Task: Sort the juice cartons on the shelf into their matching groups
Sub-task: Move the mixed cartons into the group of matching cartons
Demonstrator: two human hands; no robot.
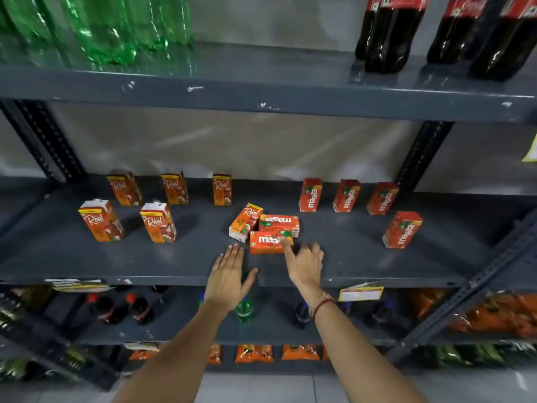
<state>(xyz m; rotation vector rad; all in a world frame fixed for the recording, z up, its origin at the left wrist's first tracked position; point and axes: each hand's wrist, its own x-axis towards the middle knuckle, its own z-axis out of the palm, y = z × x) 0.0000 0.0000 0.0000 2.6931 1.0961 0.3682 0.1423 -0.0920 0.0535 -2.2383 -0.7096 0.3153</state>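
Note:
On the grey middle shelf [174,266], several upright Real cartons [158,222] stand at the left and several upright Maaza cartons [402,229] at the right. In the middle lie three cartons close together: a Real carton [244,221] and two Maaza cartons, one behind [279,223] and one in front [266,242]. My right hand [305,264] has its thumb on the right end of the front Maaza carton, its fingers spread and not closed around it. My left hand [228,274] hovers flat and open just left of that carton, holding nothing.
Green bottles [110,30] and dark cola bottles [386,33] stand on the shelf above. Below are small cola bottles [139,309], a green bottle [244,311] and orange snack packs [254,353]. A slanted metal upright [476,289] runs at the right.

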